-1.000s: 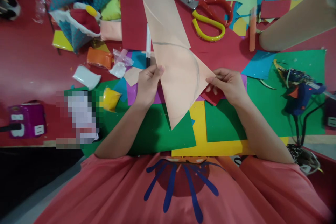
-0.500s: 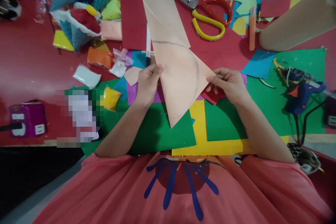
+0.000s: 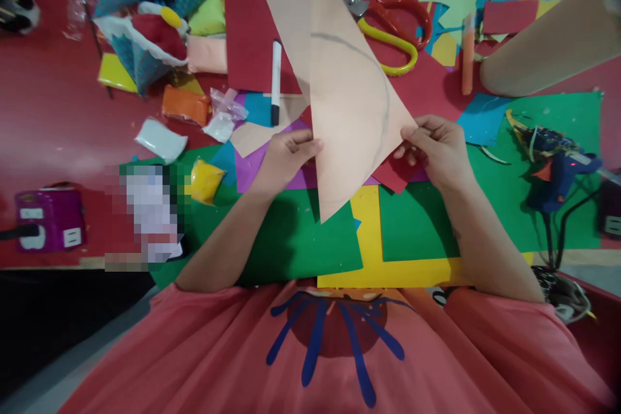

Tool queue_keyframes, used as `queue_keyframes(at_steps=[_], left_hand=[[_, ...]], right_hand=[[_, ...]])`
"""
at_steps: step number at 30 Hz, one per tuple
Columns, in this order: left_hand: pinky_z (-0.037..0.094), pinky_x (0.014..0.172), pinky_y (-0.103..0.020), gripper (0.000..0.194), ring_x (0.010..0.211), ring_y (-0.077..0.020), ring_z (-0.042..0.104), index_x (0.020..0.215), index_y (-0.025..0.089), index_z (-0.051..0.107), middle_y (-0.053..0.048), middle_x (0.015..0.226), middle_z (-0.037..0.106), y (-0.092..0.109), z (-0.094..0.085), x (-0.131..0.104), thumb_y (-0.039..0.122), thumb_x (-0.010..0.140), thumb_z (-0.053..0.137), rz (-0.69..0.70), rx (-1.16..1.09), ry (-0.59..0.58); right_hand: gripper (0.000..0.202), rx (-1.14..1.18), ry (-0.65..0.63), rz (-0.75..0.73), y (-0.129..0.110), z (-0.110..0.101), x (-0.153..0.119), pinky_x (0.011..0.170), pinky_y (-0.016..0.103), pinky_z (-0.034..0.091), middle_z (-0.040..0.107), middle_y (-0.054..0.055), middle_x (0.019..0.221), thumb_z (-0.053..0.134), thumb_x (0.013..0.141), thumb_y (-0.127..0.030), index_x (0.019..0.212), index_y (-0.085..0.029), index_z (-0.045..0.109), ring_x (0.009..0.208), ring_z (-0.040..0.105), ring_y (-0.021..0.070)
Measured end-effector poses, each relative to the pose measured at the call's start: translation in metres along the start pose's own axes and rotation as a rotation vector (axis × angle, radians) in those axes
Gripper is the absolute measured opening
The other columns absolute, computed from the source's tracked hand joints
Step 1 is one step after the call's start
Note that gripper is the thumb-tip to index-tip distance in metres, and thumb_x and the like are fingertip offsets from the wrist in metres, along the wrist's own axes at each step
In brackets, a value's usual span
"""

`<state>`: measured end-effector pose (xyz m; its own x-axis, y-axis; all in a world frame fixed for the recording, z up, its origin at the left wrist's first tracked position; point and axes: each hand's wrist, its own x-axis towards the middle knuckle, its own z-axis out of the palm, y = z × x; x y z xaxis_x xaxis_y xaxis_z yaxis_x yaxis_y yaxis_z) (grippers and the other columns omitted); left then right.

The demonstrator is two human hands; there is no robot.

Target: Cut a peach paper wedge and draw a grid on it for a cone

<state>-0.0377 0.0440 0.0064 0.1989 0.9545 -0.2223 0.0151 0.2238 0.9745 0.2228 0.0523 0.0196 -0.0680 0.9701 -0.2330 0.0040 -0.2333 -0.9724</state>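
Between my two hands, above the table, a triangular sheet of peach paper (image 3: 349,110) is held up, with a curved pencil line drawn across it. My left hand (image 3: 291,154) pinches its left edge between thumb and fingers. At the sheet's right corner, my right hand (image 3: 434,142) grips with thumb and forefinger. Behind it lies another strip of peach paper (image 3: 286,0), partly covered. Scissors (image 3: 395,35) with one red and one yellow handle loop rest beyond; the sheet hides part of their blades. A white marker (image 3: 276,81) with a black cap lies left of the sheet.
Green card (image 3: 301,239) and yellow card (image 3: 371,226) cover the near table. Blue glue gun (image 3: 557,174) stands at right, beside a rolled peach tube (image 3: 548,39). At left are a phone (image 3: 152,213), clay packets (image 3: 184,105) and blue paper cones (image 3: 138,52).
Both hands have shifted slightly right with the peach sheet, which has turned so its left edge stands nearly upright. It now covers more of the scissors, and the marker shows fully.
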Motion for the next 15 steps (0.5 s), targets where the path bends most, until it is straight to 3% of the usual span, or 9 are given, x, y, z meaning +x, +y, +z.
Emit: queue_keyframes(at_steps=[5, 8, 12, 15], left_hand=[[0.051, 0.048, -0.02, 0.043, 0.053, -0.0108, 0.062, 0.07, 0.016, 0.064, 0.002, 0.06, 0.063, 0.001, 0.0, 0.001, 0.058, 0.073, 0.072, -0.059, 0.088, -0.001], [0.052, 0.049, -0.02, 0.043, 0.055, -0.0112, 0.063, 0.079, 0.018, 0.065, 0.002, 0.061, 0.063, 0.0, -0.001, 0.001, 0.06, 0.08, 0.064, 0.007, 0.112, 0.002], [0.057, 0.072, -0.026, 0.036, 0.084, -0.0146, 0.069, 0.11, 0.021, 0.061, -0.004, 0.094, 0.07, 0.003, -0.002, -0.002, 0.051, 0.091, 0.055, 0.357, 0.351, 0.128], [0.052, 0.092, -0.034, 0.028, 0.104, -0.0186, 0.064, 0.109, 0.021, 0.061, -0.008, 0.11, 0.068, 0.0, 0.002, -0.006, 0.043, 0.095, 0.05, 0.606, 0.731, 0.125]], right_hand=[[0.02, 0.034, 0.009, 0.036, -0.001, -0.002, 0.001, 0.037, 0.018, 0.039, 0.066, -0.001, 0.055, 0.077, 0.075, -0.032, 0.073, -0.019, 0.062, 0.043, 0.059, 0.0093], [0.021, 0.068, 0.024, 0.063, -0.003, -0.004, 0.003, 0.036, 0.018, 0.038, 0.065, -0.001, 0.055, 0.078, 0.073, -0.032, 0.071, -0.019, 0.062, 0.048, 0.064, 0.0119], [0.023, 0.071, 0.08, 0.053, -0.007, -0.011, 0.004, 0.034, 0.018, 0.036, 0.065, -0.001, 0.054, 0.081, 0.067, -0.033, 0.068, -0.018, 0.063, 0.045, 0.062, 0.0114], [0.025, -0.043, 0.03, 0.088, -0.012, -0.016, -0.003, 0.035, 0.018, 0.039, 0.066, -0.001, 0.053, 0.082, 0.067, -0.037, 0.066, -0.018, 0.065, 0.046, 0.063, 0.0116]])
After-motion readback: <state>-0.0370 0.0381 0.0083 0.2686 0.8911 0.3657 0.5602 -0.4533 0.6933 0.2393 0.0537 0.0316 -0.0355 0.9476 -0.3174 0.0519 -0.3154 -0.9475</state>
